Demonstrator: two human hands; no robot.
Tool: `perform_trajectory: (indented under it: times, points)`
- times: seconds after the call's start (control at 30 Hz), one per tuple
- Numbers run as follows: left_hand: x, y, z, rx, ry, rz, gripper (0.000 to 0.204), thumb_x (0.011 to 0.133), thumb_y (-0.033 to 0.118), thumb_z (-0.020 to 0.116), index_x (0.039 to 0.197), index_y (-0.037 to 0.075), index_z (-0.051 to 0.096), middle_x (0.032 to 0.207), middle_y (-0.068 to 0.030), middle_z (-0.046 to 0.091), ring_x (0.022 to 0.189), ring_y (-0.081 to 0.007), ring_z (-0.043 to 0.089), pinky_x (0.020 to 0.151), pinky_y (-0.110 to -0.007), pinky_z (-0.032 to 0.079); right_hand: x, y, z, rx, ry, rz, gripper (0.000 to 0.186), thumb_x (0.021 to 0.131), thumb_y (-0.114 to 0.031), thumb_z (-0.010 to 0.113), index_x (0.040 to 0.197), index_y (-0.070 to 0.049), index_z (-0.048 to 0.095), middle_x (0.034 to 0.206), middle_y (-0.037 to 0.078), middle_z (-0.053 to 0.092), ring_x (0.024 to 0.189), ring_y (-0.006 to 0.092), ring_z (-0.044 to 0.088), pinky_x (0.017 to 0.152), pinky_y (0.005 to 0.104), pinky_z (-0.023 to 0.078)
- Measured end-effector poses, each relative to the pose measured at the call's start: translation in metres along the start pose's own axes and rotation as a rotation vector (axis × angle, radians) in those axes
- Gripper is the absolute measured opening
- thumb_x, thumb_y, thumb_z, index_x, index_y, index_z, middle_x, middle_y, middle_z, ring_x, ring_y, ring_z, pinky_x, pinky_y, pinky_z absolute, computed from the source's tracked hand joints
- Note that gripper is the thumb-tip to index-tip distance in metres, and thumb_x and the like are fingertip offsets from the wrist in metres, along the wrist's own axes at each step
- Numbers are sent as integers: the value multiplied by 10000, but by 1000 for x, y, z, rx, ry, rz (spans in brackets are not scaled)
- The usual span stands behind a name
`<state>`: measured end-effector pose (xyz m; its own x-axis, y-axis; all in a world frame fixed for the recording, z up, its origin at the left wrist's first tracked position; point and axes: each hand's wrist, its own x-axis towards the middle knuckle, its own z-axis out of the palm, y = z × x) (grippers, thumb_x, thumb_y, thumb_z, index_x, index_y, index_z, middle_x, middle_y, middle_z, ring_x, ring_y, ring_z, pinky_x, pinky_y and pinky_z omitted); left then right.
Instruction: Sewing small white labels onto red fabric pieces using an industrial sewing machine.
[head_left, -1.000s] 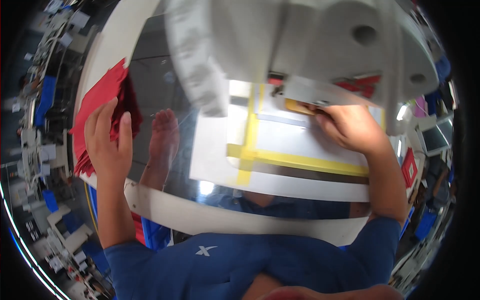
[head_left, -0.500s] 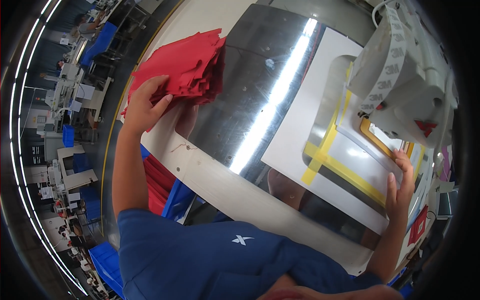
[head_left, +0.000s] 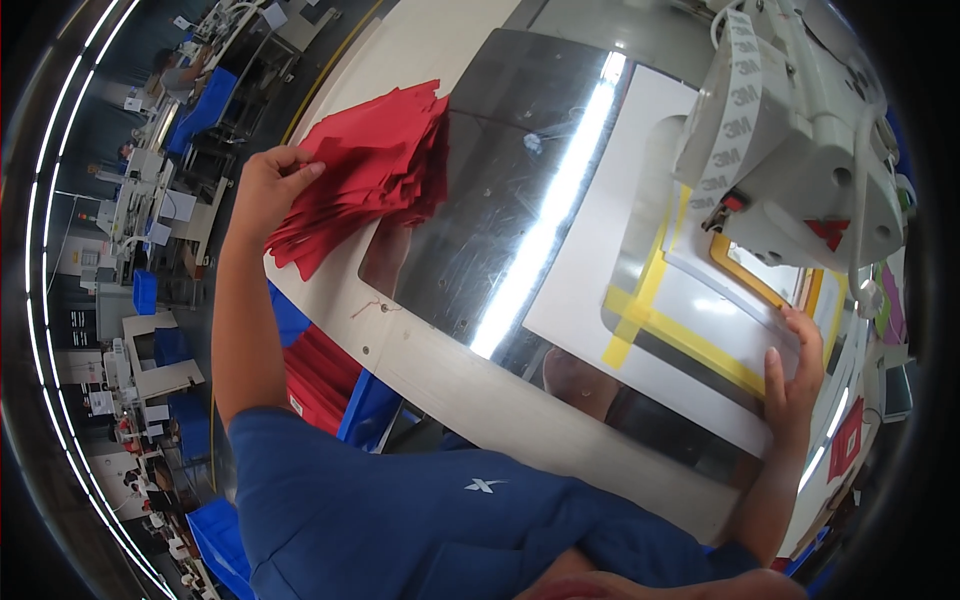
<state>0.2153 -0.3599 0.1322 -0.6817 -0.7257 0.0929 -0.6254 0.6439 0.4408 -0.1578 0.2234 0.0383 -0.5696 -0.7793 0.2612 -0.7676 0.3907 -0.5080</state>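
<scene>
Pinching red fabric stack (head_left: 375, 150) by edge, likely for easy grip, left hand (head_left: 266, 190) has fingers nearly meeting; right hand (head_left: 796, 372), fingers parted, touches yellow frame (head_left: 745, 273), seemingly steadying it.

From where I stand I count one left hand (head_left: 272, 190) and one right hand (head_left: 797, 375), one machine head (head_left: 790, 150), one amber frame (head_left: 747, 277), one upper red pile (head_left: 365, 150) and one lower red pile (head_left: 322, 378), both too layered to number.
</scene>
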Motion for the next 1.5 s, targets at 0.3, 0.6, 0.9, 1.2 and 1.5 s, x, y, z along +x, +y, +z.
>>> perform_trajectory:
  times: [0.3,0.6,0.9,1.2,1.5]
  points:
    - [36,32,20,59,350,287,354,959,138,763,1297,40,723,1215,-183,731,1158,-256,720,1062,-374,522,1,1,3,-27,10,23,478,949,-147,647,1395,9,579,1433,225,637,1412,389,562,1241,501,379]
    - [-22,18,24,196,-74,197,228,938,89,755,1152,14,764,1105,-186,761,1085,-362,741,950,-406,572,1,4,2,-10,-7,35,521,963,-190,642,1433,17,552,1432,216,628,1415,378,560,1235,495,384]
    - [-10,3,20,5,42,-121,161,989,70,764,1123,-12,799,860,-64,782,826,-120,715,798,-301,557,-4,-1,-1,1,5,61,515,963,-187,644,1427,20,561,1416,219,629,1400,371,568,1225,476,391]
    - [41,-28,-14,-159,745,54,150,1046,101,718,1180,33,713,972,-50,755,848,-109,672,818,-275,540,3,-8,-3,43,16,44,512,946,-208,673,1393,29,594,1407,225,635,1372,373,586,1212,473,406]
    - [50,142,92,153,616,1022,119,924,5,739,1039,28,721,1070,-140,779,832,-270,726,753,-364,576,8,-31,-2,-101,28,-50,509,900,-199,771,1348,0,632,1337,224,661,1302,402,611,1148,492,462]
